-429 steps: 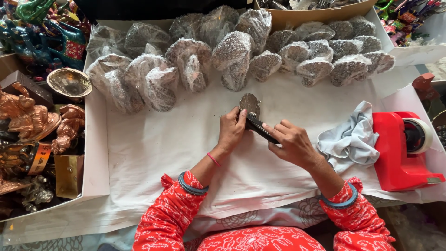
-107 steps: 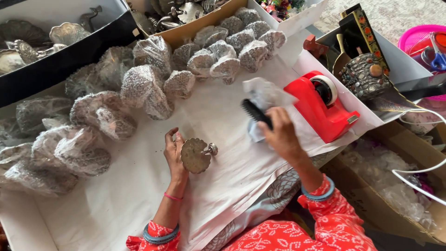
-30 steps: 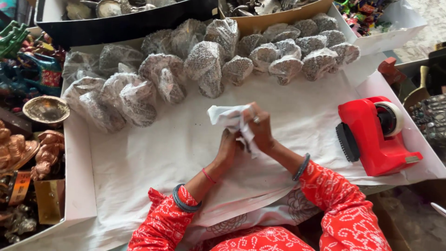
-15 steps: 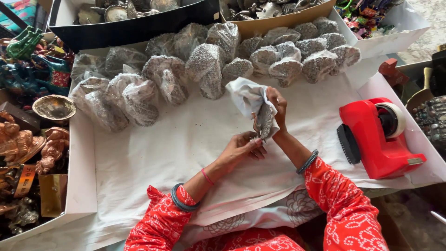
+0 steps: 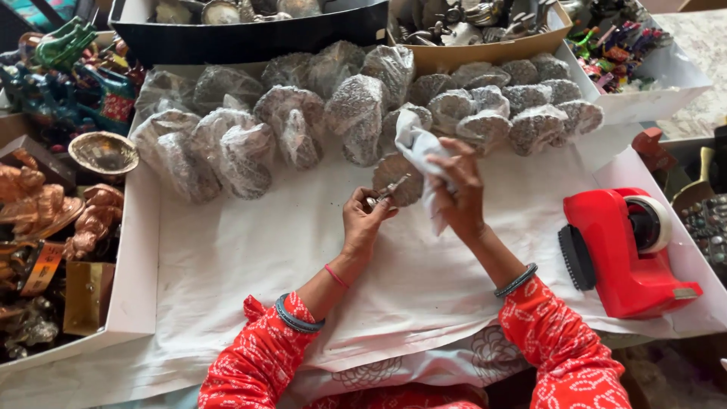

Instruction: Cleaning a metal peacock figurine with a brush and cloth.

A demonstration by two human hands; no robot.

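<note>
Round grey metal ornament (image 5: 399,180), upright above paper, white cloth (image 5: 424,151) against it

A red tape dispenser (image 5: 621,254) stood at my right, wrapped bundles (image 5: 303,121) lay in rows ahead, and copper figurines (image 5: 45,204) sat left.

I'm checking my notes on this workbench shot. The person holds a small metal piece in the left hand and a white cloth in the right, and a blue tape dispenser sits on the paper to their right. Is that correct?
Not quite: the tape dispenser is red, not blue, as the head view shows. The rest holds: the left hand holds the small metal piece, the right hand holds the white cloth, and the dispenser sits on the paper to their right.
</note>
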